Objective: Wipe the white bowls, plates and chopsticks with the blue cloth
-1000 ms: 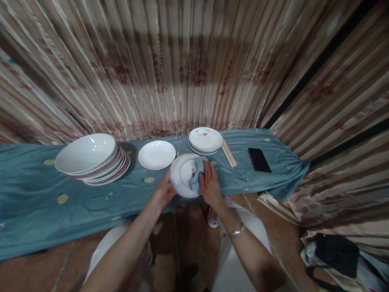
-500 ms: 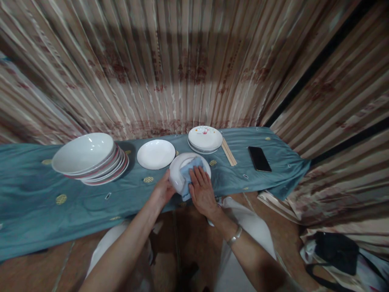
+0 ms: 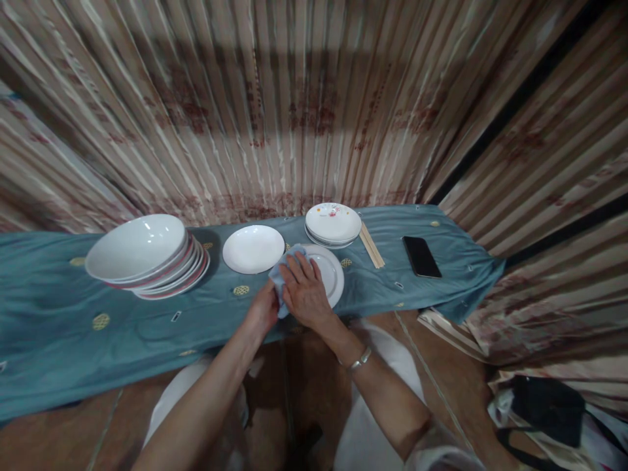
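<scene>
My left hand [image 3: 263,307] grips the left edge of a white plate [image 3: 334,278] above the front of the table. The plate's underside seems to face up, with a ring showing on it. A light blue cloth [image 3: 277,278] lies over the plate's left part. My right hand [image 3: 305,291] presses the cloth there, its fingers stretched out over it and hiding part of the plate. Just beyond my hands rest a plain white plate [image 3: 253,249] on the left and a stack of plates with a flower print [image 3: 333,222] on the right.
A tall stack of white bowls and plates [image 3: 140,248] stands on the left of the teal tablecloth [image 3: 147,340]. Wooden chopsticks [image 3: 371,246] and a black phone [image 3: 421,256] lie to the right. Pleated curtains [image 3: 294,98] hang behind; a black bag [image 3: 547,409] sits at lower right.
My right hand has slid the cloth leftwards across the plate, to its left edge. The ring on the plate's right part now shows. My left hand still grips the plate.
</scene>
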The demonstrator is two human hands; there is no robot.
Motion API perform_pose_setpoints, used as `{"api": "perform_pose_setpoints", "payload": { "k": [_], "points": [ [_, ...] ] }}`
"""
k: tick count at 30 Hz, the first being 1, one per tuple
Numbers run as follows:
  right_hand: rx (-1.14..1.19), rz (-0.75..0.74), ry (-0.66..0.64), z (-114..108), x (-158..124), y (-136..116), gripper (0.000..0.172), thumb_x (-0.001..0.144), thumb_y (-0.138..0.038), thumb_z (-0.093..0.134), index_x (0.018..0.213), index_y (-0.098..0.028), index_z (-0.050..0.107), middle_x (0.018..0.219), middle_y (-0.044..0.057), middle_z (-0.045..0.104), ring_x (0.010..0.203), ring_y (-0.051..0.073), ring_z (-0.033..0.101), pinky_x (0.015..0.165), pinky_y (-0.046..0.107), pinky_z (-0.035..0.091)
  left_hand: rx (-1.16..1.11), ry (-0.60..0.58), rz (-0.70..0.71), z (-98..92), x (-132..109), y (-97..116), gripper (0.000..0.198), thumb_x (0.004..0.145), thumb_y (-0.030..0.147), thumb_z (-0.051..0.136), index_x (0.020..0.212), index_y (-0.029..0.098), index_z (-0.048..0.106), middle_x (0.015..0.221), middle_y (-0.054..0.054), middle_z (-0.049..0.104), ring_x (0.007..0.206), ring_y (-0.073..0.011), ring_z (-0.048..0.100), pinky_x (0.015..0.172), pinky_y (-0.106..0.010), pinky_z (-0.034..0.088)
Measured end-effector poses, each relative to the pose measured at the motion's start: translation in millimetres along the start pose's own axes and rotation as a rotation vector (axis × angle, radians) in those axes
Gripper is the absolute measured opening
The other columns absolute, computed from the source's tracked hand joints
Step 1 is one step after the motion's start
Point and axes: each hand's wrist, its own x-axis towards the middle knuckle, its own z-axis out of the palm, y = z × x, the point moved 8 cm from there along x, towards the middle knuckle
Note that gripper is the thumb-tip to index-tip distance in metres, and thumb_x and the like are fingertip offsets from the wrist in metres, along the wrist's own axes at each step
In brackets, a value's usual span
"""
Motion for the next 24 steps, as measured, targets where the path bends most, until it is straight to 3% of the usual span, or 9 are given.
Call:
{"api": "perform_pose_setpoints", "payload": {
  "k": [4,9,12,17,21,24],
  "points": [
    [0.008,0.055,0.020,-3,20,7,0.037,0.091,-0.027,0.047,0.124,-0.015,0.055,0.136,0.011,0.053,0.135,0.028,0.034,0.113,0.050,0.015,-0.027,0.049,-0.036,-4.5,-2,-3,0.015,0.087,0.016,0.053,0.084,0.013,0.068,0.065,-0.001,0.070,0.058,-0.0115,0.064,0.070,-0.024,0.054],
    [0.023,0.158,0.022,-11,37,25,0.034,0.092,-0.027,0.044,0.121,-0.014,0.055,0.125,0.013,0.058,0.124,0.028,0.042,0.108,0.047,0.025,-0.019,-0.039,-0.024,2.3,-7,-1,0.013,0.082,0.011,0.057,0.089,0.014,0.069,0.064,0.000,0.068,0.053,-0.0101,0.059,0.062,-0.021,0.051],
    [0.026,0.181,0.035,-15,40,32,0.034,0.093,-0.027,0.042,0.120,-0.013,0.056,0.121,0.013,0.059,0.117,0.028,0.046,0.103,0.043,0.031,0.002,-0.067,-0.013,4.5,-9,0,0.021,0.080,0.009,0.059,0.098,0.015,0.069,0.069,0.000,0.069,0.059,-0.0112,0.062,0.065,-0.021,0.051],
    [0.001,0.234,0.045,-14,36,47,0.034,0.095,-0.030,0.041,0.121,-0.013,0.056,0.120,0.013,0.060,0.115,0.027,0.047,0.102,0.043,0.031,0.034,-0.031,-0.058,1.4,-8,-3,0.027,0.089,0.022,0.051,0.109,0.011,0.066,0.081,-0.006,0.073,0.084,-0.0197,0.068,0.082,-0.032,0.053],
    [-0.018,0.287,0.055,-13,29,62,0.036,0.097,-0.032,0.038,0.123,-0.013,0.053,0.122,0.014,0.059,0.115,0.026,0.049,0.102,0.045,0.031,0.025,-0.037,-0.060,2.0,-6,-4,0.028,0.088,0.025,0.055,0.110,0.011,0.066,0.093,-0.009,0.074,0.095,-0.0209,0.066,0.085,-0.032,0.053],
    [-0.008,0.316,0.075,-12,22,71,0.038,0.098,-0.034,0.035,0.125,-0.012,0.051,0.122,0.016,0.059,0.114,0.027,0.050,0.098,0.046,0.035,0.017,-0.014,-0.046,1.2,-7,-3,0.025,0.088,0.023,0.056,0.105,0.010,0.068,0.090,-0.009,0.075,0.094,-0.0208,0.066,0.084,-0.030,0.053]
  ]
}}
